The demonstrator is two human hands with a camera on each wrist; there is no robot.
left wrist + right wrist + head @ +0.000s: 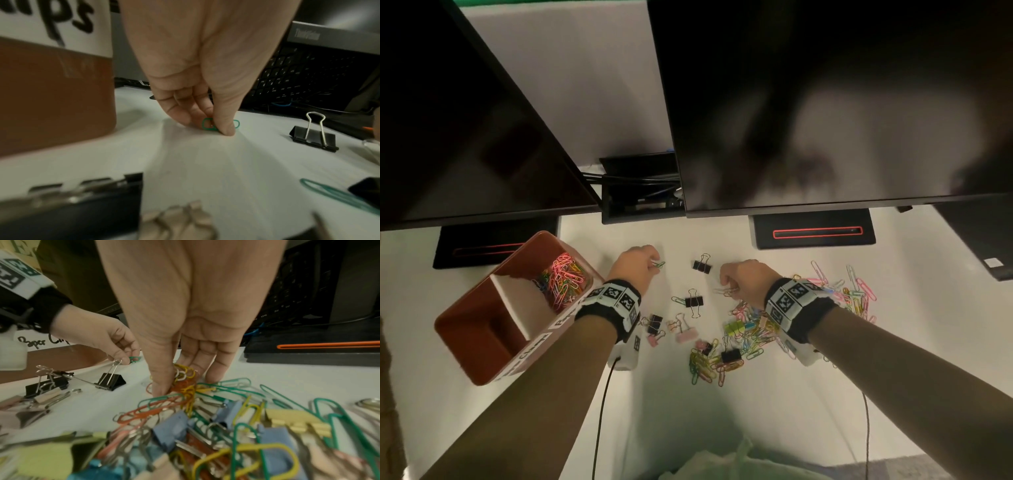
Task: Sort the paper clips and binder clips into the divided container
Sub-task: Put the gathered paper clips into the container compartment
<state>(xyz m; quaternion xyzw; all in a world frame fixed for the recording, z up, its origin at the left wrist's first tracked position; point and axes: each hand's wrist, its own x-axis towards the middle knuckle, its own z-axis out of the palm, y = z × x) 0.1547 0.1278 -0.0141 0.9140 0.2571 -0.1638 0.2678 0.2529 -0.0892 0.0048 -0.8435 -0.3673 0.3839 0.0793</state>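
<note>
A brown divided container (479,325) stands at the left; its far compartment holds several coloured paper clips (563,279), its near one looks empty. Just right of it, my left hand (652,263) pinches a green paper clip (207,127) against the white table. My right hand (726,287) grips a small bunch of yellow, orange and white paper clips (185,379) at the far edge of a mixed pile of clips (750,330). Black binder clips (702,266) (693,301) lie between the hands.
Two dark monitors (825,102) hang over the back of the table, their black bases (813,233) behind the clips. More paper clips (856,291) are spread to the right of my right wrist. Pink and black binder clips (683,334) lie near my left wrist. Wrist cables trail toward me.
</note>
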